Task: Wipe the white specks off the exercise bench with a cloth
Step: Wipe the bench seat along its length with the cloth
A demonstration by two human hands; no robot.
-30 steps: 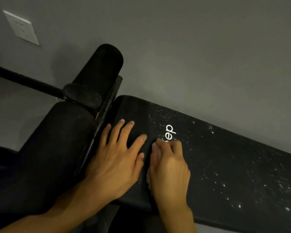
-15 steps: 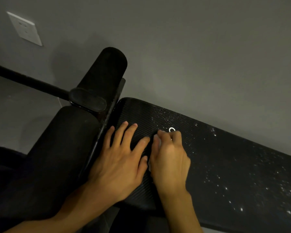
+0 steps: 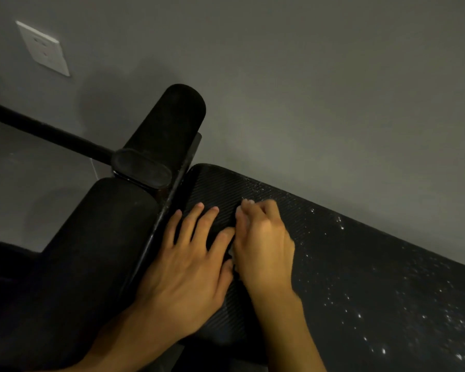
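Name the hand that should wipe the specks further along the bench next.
Right hand: it is curled over what looks like the cloth and nearest the white specks. The left hand lies flat on the bench.

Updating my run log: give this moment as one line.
left hand flat on bench | right hand grips cloth on bench | white specks right of hands

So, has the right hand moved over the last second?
Yes. The right hand has slid toward the far edge of the bench, covering the white lettering that showed beyond its fingers earlier.
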